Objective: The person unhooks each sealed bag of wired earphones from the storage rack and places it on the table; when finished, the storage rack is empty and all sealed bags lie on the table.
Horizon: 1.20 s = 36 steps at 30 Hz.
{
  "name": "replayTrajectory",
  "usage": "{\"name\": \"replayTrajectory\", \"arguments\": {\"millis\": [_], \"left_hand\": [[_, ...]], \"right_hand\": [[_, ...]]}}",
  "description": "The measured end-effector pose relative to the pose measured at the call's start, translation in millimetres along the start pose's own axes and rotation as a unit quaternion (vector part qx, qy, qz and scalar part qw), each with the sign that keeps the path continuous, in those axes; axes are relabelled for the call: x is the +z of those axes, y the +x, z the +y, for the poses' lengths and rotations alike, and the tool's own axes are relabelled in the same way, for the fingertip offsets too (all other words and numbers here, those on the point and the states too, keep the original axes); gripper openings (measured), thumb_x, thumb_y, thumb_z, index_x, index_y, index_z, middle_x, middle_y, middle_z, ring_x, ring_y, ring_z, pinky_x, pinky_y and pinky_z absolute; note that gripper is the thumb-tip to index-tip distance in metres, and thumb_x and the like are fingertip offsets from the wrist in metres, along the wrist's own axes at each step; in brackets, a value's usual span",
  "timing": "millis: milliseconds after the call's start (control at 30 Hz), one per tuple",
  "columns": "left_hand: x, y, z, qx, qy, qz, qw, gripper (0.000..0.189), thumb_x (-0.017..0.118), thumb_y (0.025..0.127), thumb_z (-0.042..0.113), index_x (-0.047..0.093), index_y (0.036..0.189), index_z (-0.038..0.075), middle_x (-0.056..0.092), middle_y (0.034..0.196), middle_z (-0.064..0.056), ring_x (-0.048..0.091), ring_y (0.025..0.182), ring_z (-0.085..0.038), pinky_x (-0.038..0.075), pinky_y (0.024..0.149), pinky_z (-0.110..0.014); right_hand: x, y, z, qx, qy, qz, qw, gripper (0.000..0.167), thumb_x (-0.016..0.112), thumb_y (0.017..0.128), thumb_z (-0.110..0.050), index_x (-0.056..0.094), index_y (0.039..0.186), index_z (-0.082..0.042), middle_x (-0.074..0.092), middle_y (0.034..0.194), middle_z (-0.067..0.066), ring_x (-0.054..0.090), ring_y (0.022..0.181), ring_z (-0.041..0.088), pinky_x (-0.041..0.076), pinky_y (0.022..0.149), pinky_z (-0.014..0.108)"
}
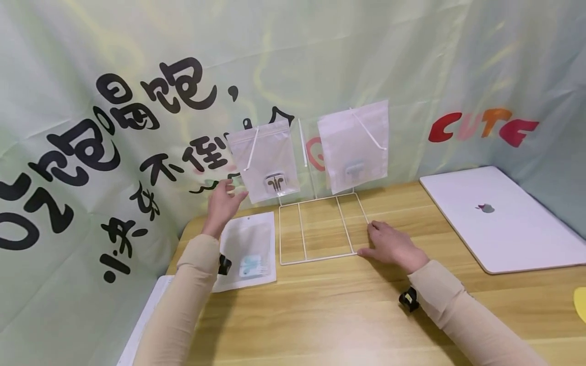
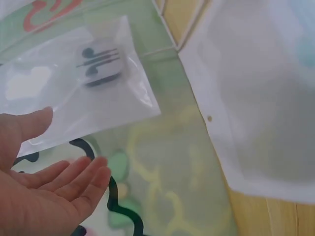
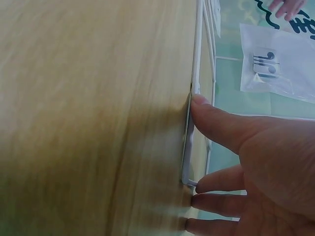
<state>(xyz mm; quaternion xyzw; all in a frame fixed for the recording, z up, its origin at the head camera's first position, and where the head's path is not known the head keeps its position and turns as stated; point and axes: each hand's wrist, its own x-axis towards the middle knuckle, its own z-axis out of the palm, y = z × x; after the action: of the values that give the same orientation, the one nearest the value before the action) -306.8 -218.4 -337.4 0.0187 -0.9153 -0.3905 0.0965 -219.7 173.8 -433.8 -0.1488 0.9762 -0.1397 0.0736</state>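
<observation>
A white wire display rack (image 1: 316, 260) stands on the wooden table, with slanted prongs above its base. From the left prong hangs a clear zip bag (image 1: 252, 152) holding boxed wired earphones (image 1: 275, 183). Beside that bag's lower left edge, my left hand (image 1: 224, 203) has its fingers spread loosely and holds nothing. On the right hangs another zip bag (image 1: 352, 137) with a pale blue item inside. My right hand (image 1: 391, 244) touches the front right corner of the rack's base, thumb on the front wire (image 3: 195, 73) and fingers extended along the side.
A third bag (image 1: 229, 236) with a light blue item lies flat left of the rack. A silver laptop (image 1: 508, 223) lies closed at the right. Behind the table hangs a printed curtain (image 1: 366, 51). A white object (image 1: 146, 310) is at the left edge, a yellow one (image 1: 580, 302) at far right.
</observation>
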Motion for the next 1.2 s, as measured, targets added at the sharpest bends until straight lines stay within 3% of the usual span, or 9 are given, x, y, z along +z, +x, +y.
{"name": "replayTrajectory", "arguments": {"millis": [233,433,567,733,1067,1200], "left_hand": [[8.1,24.2,2.9,-0.046,-0.049,0.001,0.9977,0.064,0.071,0.093,0.029,0.044,0.145,0.003,0.052,0.140,-0.018,0.053,0.124,-0.033,0.041,0.101,-0.043],[16.8,33.6,2.2,-0.029,-0.089,0.049,0.9943,0.050,0.075,0.090,0.017,0.056,0.134,0.004,0.061,0.130,-0.016,0.061,0.114,-0.031,0.048,0.093,-0.040],[22.0,35.2,3.5,-0.016,-0.094,0.082,0.9920,0.043,0.077,0.088,0.012,0.061,0.126,0.002,0.067,0.118,-0.015,0.066,0.105,-0.031,0.048,0.091,-0.038],[24.3,34.3,8.0,-0.004,-0.078,0.115,0.9902,0.033,0.078,0.087,0.016,0.067,0.113,0.000,0.071,0.104,-0.015,0.060,0.109,-0.031,0.043,0.094,-0.039],[22.6,31.3,10.1,0.014,-0.044,0.122,0.9915,0.017,0.075,0.090,0.020,0.073,0.093,0.003,0.071,0.091,-0.012,0.055,0.105,-0.032,0.034,0.098,-0.043],[20.9,29.6,9.8,0.018,-0.060,0.125,0.9902,0.017,0.075,0.090,0.018,0.073,0.092,0.002,0.072,0.091,-0.012,0.061,0.094,-0.029,0.039,0.091,-0.039]], "right_hand": [[2.3,0.4,-1.4,-0.001,-0.004,0.008,1.0000,0.084,0.066,0.093,-0.046,0.037,0.140,0.018,0.034,0.145,0.036,0.037,0.131,0.050,0.039,0.097,0.060],[1.5,0.2,-2.3,0.001,-0.002,0.008,1.0000,0.083,0.066,0.094,-0.046,0.038,0.140,0.017,0.035,0.146,0.035,0.037,0.131,0.049,0.040,0.096,0.060],[1.8,0.2,-2.5,0.000,-0.003,0.010,0.9999,0.083,0.066,0.093,-0.045,0.038,0.140,0.018,0.035,0.145,0.035,0.038,0.131,0.049,0.040,0.096,0.059],[1.7,0.3,-2.3,-0.001,-0.005,0.010,0.9999,0.082,0.065,0.094,-0.045,0.038,0.140,0.018,0.035,0.145,0.035,0.037,0.131,0.049,0.040,0.097,0.059],[2.6,0.3,-3.2,0.002,-0.004,0.006,1.0000,0.083,0.065,0.094,-0.046,0.038,0.141,0.016,0.035,0.146,0.034,0.038,0.131,0.049,0.041,0.095,0.059],[2.3,-0.5,-2.8,0.000,-0.006,0.009,0.9999,0.082,0.065,0.094,-0.046,0.038,0.141,0.016,0.035,0.146,0.034,0.037,0.131,0.049,0.041,0.095,0.059]]}}
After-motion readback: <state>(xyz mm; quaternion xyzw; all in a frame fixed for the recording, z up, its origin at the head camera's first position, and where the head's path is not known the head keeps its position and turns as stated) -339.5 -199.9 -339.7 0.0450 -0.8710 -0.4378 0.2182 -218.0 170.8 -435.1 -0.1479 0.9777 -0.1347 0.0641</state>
